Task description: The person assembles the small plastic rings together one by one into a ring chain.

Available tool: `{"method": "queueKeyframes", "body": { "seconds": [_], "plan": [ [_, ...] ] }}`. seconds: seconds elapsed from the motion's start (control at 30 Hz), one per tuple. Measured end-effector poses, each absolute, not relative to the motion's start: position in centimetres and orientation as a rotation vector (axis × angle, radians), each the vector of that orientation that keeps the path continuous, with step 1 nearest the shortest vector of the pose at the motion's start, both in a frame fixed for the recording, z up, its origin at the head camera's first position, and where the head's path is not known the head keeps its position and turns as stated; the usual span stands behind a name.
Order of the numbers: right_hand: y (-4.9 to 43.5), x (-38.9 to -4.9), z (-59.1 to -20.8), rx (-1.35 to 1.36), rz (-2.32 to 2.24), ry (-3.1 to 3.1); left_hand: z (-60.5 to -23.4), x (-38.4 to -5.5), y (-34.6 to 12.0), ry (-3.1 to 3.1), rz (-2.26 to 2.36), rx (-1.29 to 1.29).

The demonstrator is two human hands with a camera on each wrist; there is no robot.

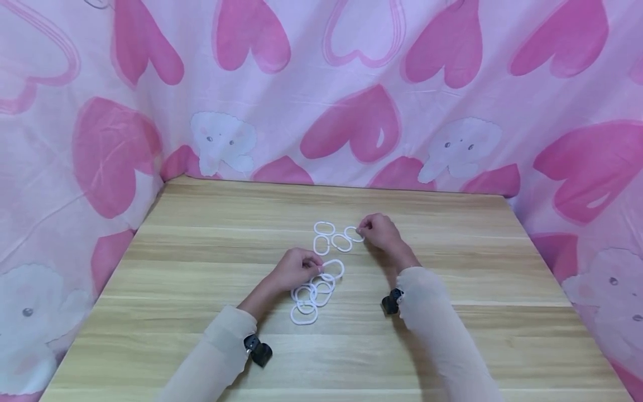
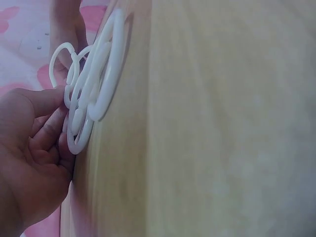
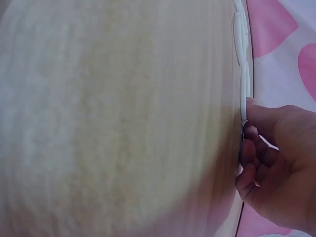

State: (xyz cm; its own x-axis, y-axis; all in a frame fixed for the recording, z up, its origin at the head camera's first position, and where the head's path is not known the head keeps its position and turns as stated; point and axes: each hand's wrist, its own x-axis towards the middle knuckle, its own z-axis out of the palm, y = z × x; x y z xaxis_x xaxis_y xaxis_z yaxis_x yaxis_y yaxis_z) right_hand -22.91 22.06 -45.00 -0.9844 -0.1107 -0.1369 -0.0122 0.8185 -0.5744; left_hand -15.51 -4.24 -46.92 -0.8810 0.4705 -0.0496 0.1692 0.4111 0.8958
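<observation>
Tabletop [image 1: 527, 340]: left hand [image 1: 295, 269] at ring pile [image 1: 315, 291], right hand [image 1: 383, 231] at four rings [image 1: 332, 241].

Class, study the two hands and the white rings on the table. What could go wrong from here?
1. The left hand pinches a ring beside the overlapping rings; lifting it might drag or tangle some of them.
2. The right hand pinches the farther ring right by a neighbouring ring, so a careless push could knock that one aside.
</observation>
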Motion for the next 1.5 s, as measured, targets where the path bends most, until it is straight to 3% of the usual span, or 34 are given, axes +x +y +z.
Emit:
{"method": "queueKeyframes", "body": {
  "seconds": [0.6,0.93,1.5],
  "plan": [
    [22.3,-22.2,-45.1,-0.097,-0.987,2.825,-46.9,-15.5,-4.4,2.356,1.472,0.479],
    [23.1,-21.2,-45.7,-0.231,-1.065,2.865,-46.7,-15.5,-4.3,2.332,1.498,0.468],
    [23.3,-19.7,-45.2,-0.098,-1.393,2.749,-46.8,-15.4,-4.5,2.309,1.509,0.471]
  ]
}}
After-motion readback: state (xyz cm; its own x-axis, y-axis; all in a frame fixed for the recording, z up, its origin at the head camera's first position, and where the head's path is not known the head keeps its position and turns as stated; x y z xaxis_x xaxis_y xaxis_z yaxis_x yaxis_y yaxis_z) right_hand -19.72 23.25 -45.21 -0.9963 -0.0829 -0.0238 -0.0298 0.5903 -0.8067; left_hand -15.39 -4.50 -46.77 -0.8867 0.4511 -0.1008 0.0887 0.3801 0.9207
